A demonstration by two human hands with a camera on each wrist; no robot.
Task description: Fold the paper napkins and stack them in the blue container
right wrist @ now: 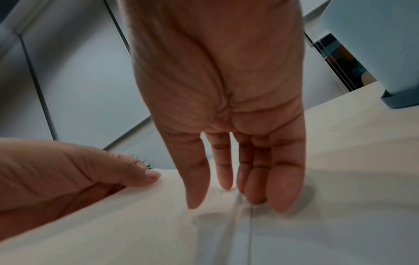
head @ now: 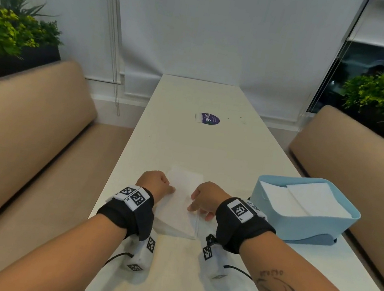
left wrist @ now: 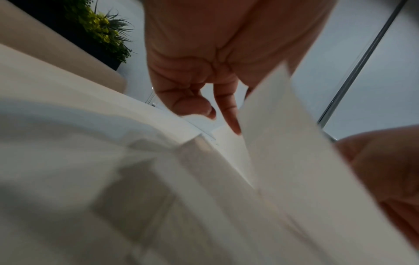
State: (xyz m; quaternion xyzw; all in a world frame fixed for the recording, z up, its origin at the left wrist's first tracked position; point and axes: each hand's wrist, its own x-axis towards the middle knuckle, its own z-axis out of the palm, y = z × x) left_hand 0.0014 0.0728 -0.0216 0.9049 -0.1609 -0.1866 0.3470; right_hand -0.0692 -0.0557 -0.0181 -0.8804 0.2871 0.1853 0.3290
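Two hands meet over one white napkin (head: 181, 208). The left hand (head: 156, 183) is curled almost into a fist. Its thumb (right wrist: 147, 176) lies on top of the paper and its forefinger (left wrist: 229, 114) reaches down on the other side of a raised flap (left wrist: 272, 134), so I judge it to be pinching that flap to carry it across as a fold. The right hand (head: 205, 199) is relaxed, fingers nearly straight and pointing down. Its fingertips (right wrist: 195, 202) press the napkin's edge nearest that hand onto the table (head: 210, 148) (an anchor, most likely, so the thin sheet does not slide while the other side is lifted). Both wrists sit low, palms down, and the forearms converge towards the paper.

Under the right fingertips a second layer shows along the edge; whether it belongs to the same sheet I cannot tell. Just beyond the right hand, on its outer side, stands the blue container (head: 298, 227), with folded napkins (head: 311, 199) lying flat inside it as two overlapping squares. That nearness suits a short carry once this fold is creased. Farther ahead of both hands a round sticker (head: 207, 118) sits on the table.
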